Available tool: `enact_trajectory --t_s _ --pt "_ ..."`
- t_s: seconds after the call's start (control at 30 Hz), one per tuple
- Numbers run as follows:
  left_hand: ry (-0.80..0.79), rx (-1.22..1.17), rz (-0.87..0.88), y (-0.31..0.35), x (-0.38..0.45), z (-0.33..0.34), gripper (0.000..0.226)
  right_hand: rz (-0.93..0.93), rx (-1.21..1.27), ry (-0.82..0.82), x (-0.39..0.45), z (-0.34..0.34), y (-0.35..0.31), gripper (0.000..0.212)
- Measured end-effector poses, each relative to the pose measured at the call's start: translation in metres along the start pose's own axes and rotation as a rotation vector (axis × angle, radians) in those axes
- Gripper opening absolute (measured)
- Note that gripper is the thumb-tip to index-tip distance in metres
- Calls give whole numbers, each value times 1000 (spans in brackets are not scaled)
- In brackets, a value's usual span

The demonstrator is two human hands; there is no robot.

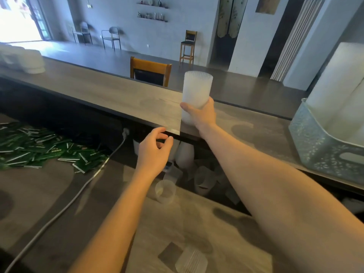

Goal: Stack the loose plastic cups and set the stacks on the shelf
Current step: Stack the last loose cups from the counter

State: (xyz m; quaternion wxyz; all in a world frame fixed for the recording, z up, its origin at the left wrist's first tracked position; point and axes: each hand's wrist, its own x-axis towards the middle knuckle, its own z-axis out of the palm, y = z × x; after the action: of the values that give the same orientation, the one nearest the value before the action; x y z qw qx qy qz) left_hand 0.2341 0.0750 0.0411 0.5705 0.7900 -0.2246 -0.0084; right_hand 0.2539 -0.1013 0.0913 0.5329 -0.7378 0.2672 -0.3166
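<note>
My right hand (202, 115) grips the lower part of a tall stack of frosted ribbed plastic cups (197, 89), upright on or just above the raised wooden shelf (110, 91). My left hand (154, 149) hovers below the shelf's front edge, fingers loosely curled, holding nothing. Several loose cups (202, 182) lie under the shelf on the lower counter. One clear cup (165, 191) lies on its side near my left forearm, and another cup (192, 261) lies at the bottom edge.
A speckled plastic basket (323, 146) with tall white cup stacks stands on the shelf at right. More white cups (31, 60) sit at the shelf's far left. Green packets (39, 148) and a grey cable (78, 194) lie on the lower counter. A wooden chair (150, 70) stands behind the shelf.
</note>
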Motion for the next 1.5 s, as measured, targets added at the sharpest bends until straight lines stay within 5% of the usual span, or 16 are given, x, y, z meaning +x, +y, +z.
enact_trajectory --t_s 0.5,0.8,1.03,1.5 --pt "-51 205 -151 -76 -39 1 38 -235 11 189 -129 -71 23 77" --pt "-49 714 -332 -133 -55 2 79 -200 -163 75 -214 -84 88 78" --pt "-13 563 -480 -179 -58 8 106 -41 -283 44 -235 -79 138 81" --pt "248 270 -580 -222 -49 21 64 74 -313 15 -248 -76 175 82"
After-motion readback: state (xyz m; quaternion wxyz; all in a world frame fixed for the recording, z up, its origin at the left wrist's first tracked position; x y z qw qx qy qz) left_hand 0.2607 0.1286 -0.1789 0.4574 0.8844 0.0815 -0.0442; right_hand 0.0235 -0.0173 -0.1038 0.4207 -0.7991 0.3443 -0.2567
